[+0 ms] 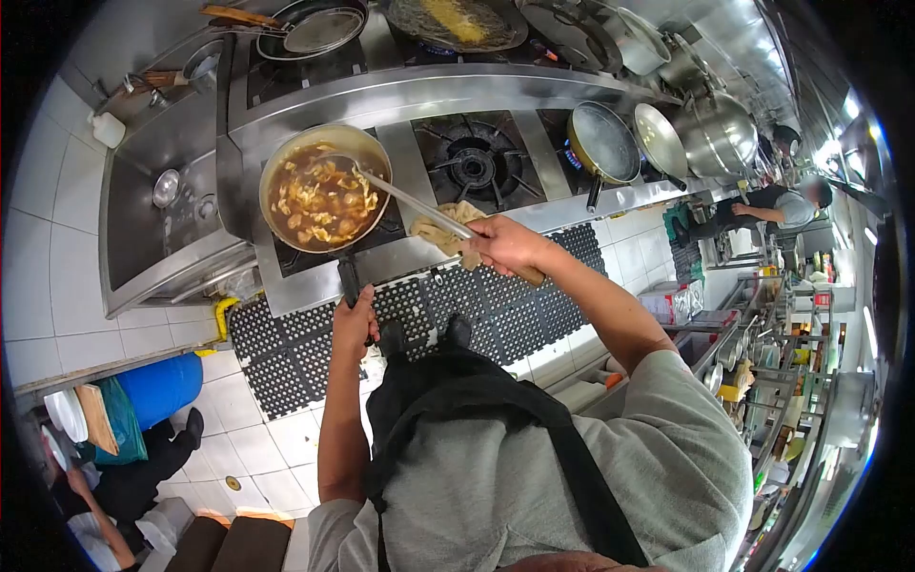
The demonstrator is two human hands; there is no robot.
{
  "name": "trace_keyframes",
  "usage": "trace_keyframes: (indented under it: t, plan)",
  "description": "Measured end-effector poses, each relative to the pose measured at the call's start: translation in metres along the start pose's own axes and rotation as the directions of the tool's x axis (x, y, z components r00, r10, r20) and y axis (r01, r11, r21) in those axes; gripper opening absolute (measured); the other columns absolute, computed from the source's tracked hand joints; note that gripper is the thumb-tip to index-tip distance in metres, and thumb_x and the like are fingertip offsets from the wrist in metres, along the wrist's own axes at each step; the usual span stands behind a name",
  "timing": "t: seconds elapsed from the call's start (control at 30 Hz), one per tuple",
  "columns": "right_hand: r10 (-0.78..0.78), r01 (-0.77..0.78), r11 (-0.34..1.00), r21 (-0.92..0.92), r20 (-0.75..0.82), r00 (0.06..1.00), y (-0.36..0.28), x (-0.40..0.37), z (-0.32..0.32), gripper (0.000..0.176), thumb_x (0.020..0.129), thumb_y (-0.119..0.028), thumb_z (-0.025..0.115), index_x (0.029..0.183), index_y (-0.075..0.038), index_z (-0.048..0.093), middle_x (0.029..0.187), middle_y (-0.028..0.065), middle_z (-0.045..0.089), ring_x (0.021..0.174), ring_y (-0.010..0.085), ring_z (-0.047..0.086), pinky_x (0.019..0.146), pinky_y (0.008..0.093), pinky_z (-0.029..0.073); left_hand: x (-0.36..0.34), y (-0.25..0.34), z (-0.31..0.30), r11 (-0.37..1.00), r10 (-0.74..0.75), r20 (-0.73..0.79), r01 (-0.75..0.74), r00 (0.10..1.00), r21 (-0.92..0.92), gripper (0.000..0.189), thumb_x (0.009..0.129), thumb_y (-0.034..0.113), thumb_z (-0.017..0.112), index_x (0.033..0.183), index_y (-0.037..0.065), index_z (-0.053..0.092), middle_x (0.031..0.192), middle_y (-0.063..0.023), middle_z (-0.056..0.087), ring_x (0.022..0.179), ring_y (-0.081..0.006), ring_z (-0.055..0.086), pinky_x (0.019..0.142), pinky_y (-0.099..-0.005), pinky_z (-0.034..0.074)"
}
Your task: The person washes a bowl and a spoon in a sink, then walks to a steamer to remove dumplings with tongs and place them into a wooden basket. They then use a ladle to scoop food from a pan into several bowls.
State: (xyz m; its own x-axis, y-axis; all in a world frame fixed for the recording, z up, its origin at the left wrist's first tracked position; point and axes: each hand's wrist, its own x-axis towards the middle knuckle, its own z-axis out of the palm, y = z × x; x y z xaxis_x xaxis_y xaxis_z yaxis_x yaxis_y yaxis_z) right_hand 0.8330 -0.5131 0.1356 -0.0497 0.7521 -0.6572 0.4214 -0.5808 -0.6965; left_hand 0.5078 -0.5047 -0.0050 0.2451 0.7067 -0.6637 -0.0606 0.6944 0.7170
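Pan (315, 136) of brown broth sits on the near left burner, likely heavy and sloshy. Left hand (355, 322) wraps its dark handle (348, 276) (the cool, safe hold); right hand (505, 245) clasps the ladle (410, 200).

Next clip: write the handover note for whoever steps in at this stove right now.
Left hand: shut on the handle of the pan.
Right hand: shut on the ladle, bowl in the pan.
Pan sits on a front burner of the stove, full of brown broth with pale pieces; cloth beside it.
Done: pan filled. Left: pan not yet off the burner.
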Motion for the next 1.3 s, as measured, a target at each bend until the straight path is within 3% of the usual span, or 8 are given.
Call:
trace_keyframes:
  t: [0.43, 0.47, 0.57, 0.6, 0.83, 1.13, 1.2, 1.3]
  plan:
    - [0.066, -0.065, 0.998, -0.021, 0.026, 0.997, -0.008, -0.038, 0.021, 0.026, 0.104, -0.023, 0.063, 0.123, -0.007, 0.069, 0.067, -0.0011, 0.055, 0.044, 0.0078, 0.05, 0.04, 0.0256, 0.042, 0.0, 0.0, -0.003, 1.0, -0.022, -0.011, 0.022, 1.0, -0.016, 0.036, 0.099, 0.038, 0.073, 0.088, 0.011, 0.053, 0.062, 0.0032, 0.047, 0.045, -0.0098, 0.046, 0.042, -0.0303, 0.043]
    - [0.012, -0.016, 0.988, -0.151, -0.029, 1.0, -0.004, -0.041, 0.027, 0.022, 0.1, -0.024, 0.068, 0.104, -0.003, 0.066, 0.065, 0.0041, 0.059, 0.048, 0.0153, 0.056, 0.047, 0.0327, 0.047, 0.001, 0.001, -0.003, 1.0, -0.023, -0.005, 0.023, 1.0, -0.008, 0.036, 0.099, 0.039, 0.073, 0.089, 0.011, 0.053, 0.062, 0.0031, 0.047, 0.045, -0.0097, 0.046, 0.042, -0.0306, 0.043]
    - [-0.352, 0.239, 0.848, -0.473, -0.166, 0.921, 0.003, -0.051, 0.038, 0.028, 0.096, -0.023, 0.07, 0.113, -0.001, 0.068, 0.07, 0.0145, 0.066, 0.054, 0.0258, 0.064, 0.057, 0.0395, 0.052, -0.001, 0.004, -0.004, 1.0, -0.029, 0.008, 0.029, 1.0, 0.004, 0.038, 0.099, 0.04, 0.073, 0.092, 0.01, 0.051, 0.064, 0.0028, 0.048, 0.046, -0.0093, 0.046, 0.042, -0.0306, 0.044]
    - [-0.317, 0.183, 0.856, -0.484, -0.211, 0.925, -0.01, -0.057, 0.041, 0.034, 0.094, -0.021, 0.071, 0.122, -0.002, 0.067, 0.079, 0.0227, 0.069, 0.066, 0.0366, 0.07, 0.065, 0.0455, 0.054, 0.0, 0.003, -0.005, 1.0, -0.017, 0.016, 0.017, 1.0, 0.001, 0.038, 0.099, 0.04, 0.073, 0.092, 0.01, 0.051, 0.064, 0.003, 0.048, 0.046, -0.0092, 0.046, 0.042, -0.0304, 0.044]
    - [-0.406, 0.186, 0.799, -0.572, -0.286, 0.868, -0.024, -0.022, 0.034, 0.036, 0.092, -0.021, 0.067, 0.122, -0.001, 0.066, 0.082, 0.0273, 0.068, 0.079, 0.0459, 0.068, 0.074, 0.0505, 0.054, 0.008, -0.009, -0.008, 0.999, -0.024, 0.027, 0.025, 0.999, -0.019, 0.04, 0.098, 0.042, 0.074, 0.098, 0.008, 0.054, 0.066, 0.0018, 0.05, 0.044, -0.009, 0.046, 0.038, -0.0291, 0.043]
    - [-0.462, 0.238, 0.787, -0.569, -0.29, 0.838, -0.002, 0.015, 0.019, 0.037, 0.1, -0.024, 0.066, 0.128, -0.001, 0.065, 0.076, 0.0168, 0.068, 0.062, 0.027, 0.067, 0.064, 0.04, 0.053, 0.007, -0.004, -0.006, 1.0, -0.015, 0.021, 0.016, 1.0, -0.02, 0.041, 0.098, 0.042, 0.074, 0.098, 0.006, 0.053, 0.065, 0.0009, 0.05, 0.044, -0.0094, 0.047, 0.038, -0.0292, 0.043]
    - [-0.102, 0.047, 0.96, -0.277, -0.186, 0.977, -0.01, 0.007, 0.015, 0.026, 0.104, -0.024, 0.062, 0.117, -0.002, 0.067, 0.067, 0.0062, 0.061, 0.048, 0.0146, 0.056, 0.049, 0.0317, 0.047, 0.007, -0.006, -0.006, 1.0, -0.008, 0.023, 0.009, 1.0, -0.016, 0.041, 0.098, 0.042, 0.074, 0.098, 0.006, 0.053, 0.066, 0.0007, 0.05, 0.044, -0.0094, 0.047, 0.038, -0.0291, 0.043]
    - [-0.005, -0.014, 0.984, -0.175, -0.111, 0.994, -0.02, -0.005, 0.011, 0.023, 0.104, -0.022, 0.06, 0.112, -0.001, 0.066, 0.064, 0.0013, 0.053, 0.046, 0.0082, 0.053, 0.041, 0.03, 0.043, 0.009, -0.008, -0.007, 1.0, 0.007, 0.024, -0.006, 1.0, -0.018, 0.041, 0.098, 0.041, 0.074, 0.098, 0.006, 0.054, 0.066, 0.0004, 0.051, 0.045, -0.0095, 0.047, 0.038, -0.0291, 0.043]
